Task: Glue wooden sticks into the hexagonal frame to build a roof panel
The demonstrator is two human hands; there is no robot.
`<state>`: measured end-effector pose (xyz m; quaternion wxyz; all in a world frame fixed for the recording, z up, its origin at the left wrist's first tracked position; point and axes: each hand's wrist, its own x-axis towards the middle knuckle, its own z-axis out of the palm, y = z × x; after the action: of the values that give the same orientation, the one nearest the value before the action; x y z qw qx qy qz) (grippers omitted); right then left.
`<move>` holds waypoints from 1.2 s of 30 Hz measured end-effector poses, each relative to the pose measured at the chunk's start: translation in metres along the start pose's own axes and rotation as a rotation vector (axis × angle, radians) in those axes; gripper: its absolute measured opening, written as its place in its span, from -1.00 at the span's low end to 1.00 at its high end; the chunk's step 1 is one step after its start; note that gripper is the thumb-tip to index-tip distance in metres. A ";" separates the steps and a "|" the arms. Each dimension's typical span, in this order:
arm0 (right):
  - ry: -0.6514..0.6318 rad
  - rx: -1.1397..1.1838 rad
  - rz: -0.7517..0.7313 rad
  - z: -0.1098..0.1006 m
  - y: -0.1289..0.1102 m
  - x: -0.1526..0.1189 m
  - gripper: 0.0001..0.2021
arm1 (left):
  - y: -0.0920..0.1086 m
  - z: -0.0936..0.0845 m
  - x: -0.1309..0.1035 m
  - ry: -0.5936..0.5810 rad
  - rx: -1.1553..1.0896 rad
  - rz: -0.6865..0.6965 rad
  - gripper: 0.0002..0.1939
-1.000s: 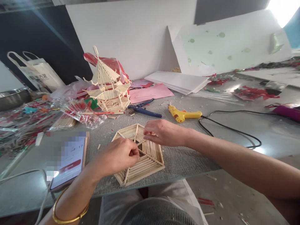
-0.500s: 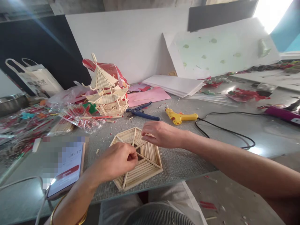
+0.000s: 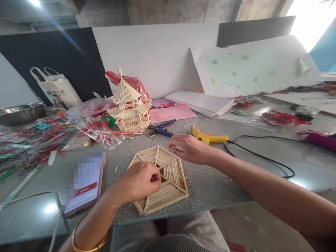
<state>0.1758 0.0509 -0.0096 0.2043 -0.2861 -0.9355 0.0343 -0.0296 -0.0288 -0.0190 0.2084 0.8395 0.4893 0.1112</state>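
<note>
A flat many-sided panel of pale wooden sticks [image 3: 168, 192] lies on the grey mat near the table's front edge, with a small opening at its middle. Over its left half is my left hand [image 3: 143, 180], fingers curled together close to the centre; whatever they pinch is hidden. My right hand [image 3: 189, 148] hovers at the panel's upper right edge, thumb and fingers apart, with nothing visible between them. Just beyond it lie blue-handled pliers [image 3: 164, 131] and a yellow glue gun [image 3: 210, 137].
A stick-built pagoda model [image 3: 128, 105] stands behind the panel. A phone [image 3: 84, 189] lies at the left, beside bagged sticks [image 3: 97, 131] and a metal bowl [image 3: 22, 113]. White boards [image 3: 201, 101] lie at the back; a black cable [image 3: 262, 152] loops on the right.
The view has shifted, so most things appear lower and further right. My right hand has moved slightly away from the panel's centre. My left hand keeps its curled pose over the panel.
</note>
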 end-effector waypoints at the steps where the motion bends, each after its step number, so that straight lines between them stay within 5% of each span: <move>1: 0.010 -0.008 0.007 -0.001 0.002 0.001 -0.83 | 0.000 0.000 0.000 0.008 -0.005 0.003 -0.79; 6: -0.036 -0.148 0.144 -0.013 0.024 0.018 -0.78 | 0.007 -0.009 0.002 0.070 -0.043 0.032 -0.82; 15: -0.522 -0.359 0.305 -0.003 0.076 0.103 -0.12 | 0.013 -0.028 0.025 0.220 -0.234 0.057 -0.85; 19: -0.607 -0.323 0.339 0.008 0.089 0.118 -0.19 | 0.000 -0.031 0.031 0.269 -0.382 -0.031 -0.83; 27: -0.608 -0.294 0.315 0.010 0.103 0.124 -0.31 | -0.023 -0.025 0.035 0.445 -0.773 -0.074 -0.79; 36: -0.303 -0.512 0.338 -0.025 0.060 0.089 -0.75 | -0.040 -0.017 0.044 0.751 -0.574 -0.132 -0.77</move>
<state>0.1502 0.1489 0.0345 -0.0240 -0.4706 -0.8729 -0.1262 -0.0454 0.0305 -0.0227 0.2470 0.6167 0.5328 0.5242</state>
